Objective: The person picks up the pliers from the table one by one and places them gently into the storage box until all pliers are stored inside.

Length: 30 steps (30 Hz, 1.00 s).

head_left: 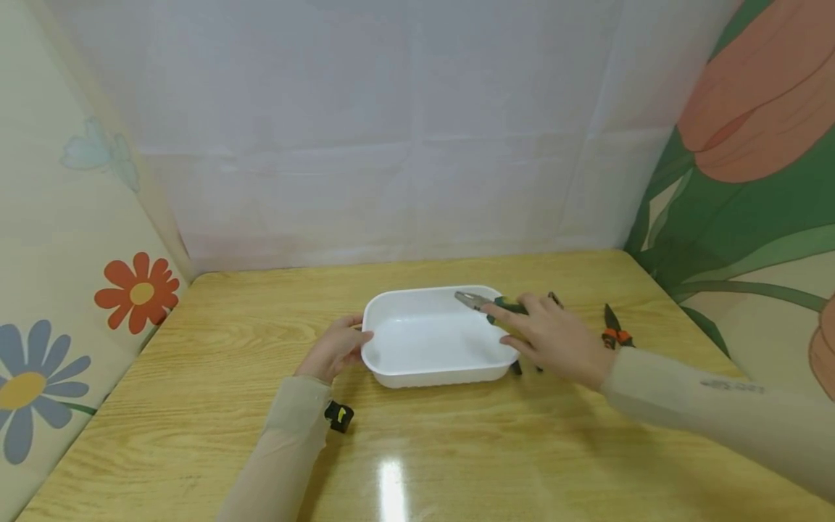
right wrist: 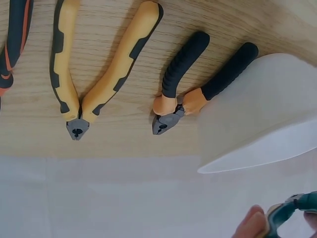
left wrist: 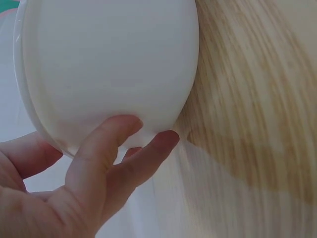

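Observation:
A white plastic tray (head_left: 437,378) stands on the wooden table in the middle of the head view. My left hand (head_left: 333,349) grips its left end, thumb over the rim and fingers against the outer wall, as the left wrist view shows up close. Over the tray's right end, my right hand (head_left: 557,337) holds pliers (head_left: 475,299) with green and yellow handles, their metal nose pointing left above the tray. Only part of these pliers and the fingertips show at the lower right of the right wrist view.
Right of the tray lie yellow-and-black-handled pliers (right wrist: 106,87) and smaller pliers (right wrist: 168,116) with black and orange handles, close against the tray wall. An orange-and-black-handled tool (head_left: 613,332) lies further right. A small black item (head_left: 339,416) shows beside the left sleeve.

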### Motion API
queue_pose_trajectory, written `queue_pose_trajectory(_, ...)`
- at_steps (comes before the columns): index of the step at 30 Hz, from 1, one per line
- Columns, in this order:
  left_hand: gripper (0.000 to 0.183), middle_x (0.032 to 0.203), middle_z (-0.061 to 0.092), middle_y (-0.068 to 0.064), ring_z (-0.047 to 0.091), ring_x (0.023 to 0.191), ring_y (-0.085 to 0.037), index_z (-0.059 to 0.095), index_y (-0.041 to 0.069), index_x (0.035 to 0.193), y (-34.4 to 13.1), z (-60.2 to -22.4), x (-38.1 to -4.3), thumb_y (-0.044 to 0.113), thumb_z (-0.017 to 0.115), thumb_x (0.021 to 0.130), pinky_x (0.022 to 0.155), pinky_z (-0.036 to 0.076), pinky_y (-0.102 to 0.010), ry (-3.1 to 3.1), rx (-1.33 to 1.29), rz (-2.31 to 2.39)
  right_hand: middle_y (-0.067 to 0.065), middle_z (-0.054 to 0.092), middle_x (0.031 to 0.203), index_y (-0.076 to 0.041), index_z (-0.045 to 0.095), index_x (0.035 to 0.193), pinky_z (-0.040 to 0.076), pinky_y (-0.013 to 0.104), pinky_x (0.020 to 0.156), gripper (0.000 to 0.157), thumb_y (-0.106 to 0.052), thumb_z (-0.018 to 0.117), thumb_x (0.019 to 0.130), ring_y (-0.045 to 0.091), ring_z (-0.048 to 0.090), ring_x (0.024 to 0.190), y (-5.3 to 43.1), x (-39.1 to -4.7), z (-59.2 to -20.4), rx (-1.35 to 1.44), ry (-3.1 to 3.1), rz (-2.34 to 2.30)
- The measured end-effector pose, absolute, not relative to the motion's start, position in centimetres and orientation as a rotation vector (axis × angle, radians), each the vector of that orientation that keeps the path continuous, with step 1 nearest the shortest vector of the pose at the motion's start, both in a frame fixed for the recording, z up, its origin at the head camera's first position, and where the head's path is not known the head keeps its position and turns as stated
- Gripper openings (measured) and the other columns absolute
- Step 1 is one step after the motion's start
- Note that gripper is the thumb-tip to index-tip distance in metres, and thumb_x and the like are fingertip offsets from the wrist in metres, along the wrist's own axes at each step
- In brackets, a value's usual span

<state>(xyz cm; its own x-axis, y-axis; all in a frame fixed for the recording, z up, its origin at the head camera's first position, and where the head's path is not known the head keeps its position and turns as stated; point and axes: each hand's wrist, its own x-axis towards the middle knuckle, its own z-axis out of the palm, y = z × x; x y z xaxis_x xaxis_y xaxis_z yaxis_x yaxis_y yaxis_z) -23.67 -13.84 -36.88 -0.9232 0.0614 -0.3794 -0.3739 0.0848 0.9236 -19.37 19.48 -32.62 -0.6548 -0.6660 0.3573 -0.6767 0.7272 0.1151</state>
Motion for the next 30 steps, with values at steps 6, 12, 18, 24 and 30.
queue_pose_trajectory(6, 0.048, 0.134, 0.046, -0.032, 0.059, 0.103, -0.034, 0.032, -0.008, 0.145, -13.9, -36.9, -23.7, -0.004, 0.046, 0.098, 0.082, 0.057, -0.039, 2.061, -0.302, 1.898, 0.020, 0.056, 0.099, -0.021, 0.052, 0.141, 0.038, 0.026, 0.043, 0.060, -0.028, 0.076, 0.085, 0.026, 0.052, 0.069, 18.7, -19.8, -33.2, 1.071, -2.505, -0.010)
queue_pose_trajectory(12, 0.049, 0.134, 0.047, -0.032, 0.059, 0.103, -0.035, 0.032, -0.007, 0.145, -13.8, -36.8, -23.7, -0.004, 0.046, 0.099, 0.082, 0.057, -0.039, 2.075, -0.307, 1.875, 0.019, 0.057, 0.096, -0.019, 0.056, 0.138, 0.039, 0.026, 0.044, 0.058, -0.029, 0.076, 0.085, 0.024, 0.050, 0.066, 18.0, -20.2, -33.7, 1.125, -2.465, 0.002)
queue_pose_trajectory(18, 0.048, 0.134, 0.046, -0.032, 0.058, 0.108, -0.037, 0.032, -0.007, 0.145, -13.8, -36.9, -23.7, -0.004, 0.045, 0.099, 0.086, 0.055, -0.042, 2.069, -0.315, 1.883, 0.016, 0.056, 0.094, -0.018, 0.055, 0.139, 0.043, 0.028, 0.051, 0.057, -0.029, 0.075, 0.086, 0.020, 0.046, 0.064, 17.2, -20.4, -33.7, 1.179, -2.441, -0.022)
queue_pose_trajectory(24, 0.049, 0.133, 0.047, -0.031, 0.059, 0.104, -0.035, 0.033, -0.008, 0.145, -13.7, -36.9, -23.7, -0.004, 0.046, 0.098, 0.085, 0.056, -0.040, 2.074, -0.316, 1.883, 0.015, 0.056, 0.095, -0.020, 0.055, 0.138, 0.041, 0.025, 0.046, 0.057, -0.031, 0.075, 0.086, 0.018, 0.044, 0.062, 16.5, -20.3, -33.8, 1.186, -2.456, -0.021)
queue_pose_trajectory(30, 0.048, 0.133, 0.047, -0.031, 0.059, 0.102, -0.033, 0.033, -0.007, 0.145, -13.7, -36.9, -23.8, -0.004, 0.046, 0.099, 0.084, 0.056, -0.040, 2.076, -0.333, 1.879, 0.014, 0.056, 0.094, -0.021, 0.057, 0.136, 0.035, 0.021, 0.042, 0.055, -0.033, 0.074, 0.086, 0.018, 0.042, 0.058, 15.8, -20.4, -33.9, 1.197, -2.441, -0.075)
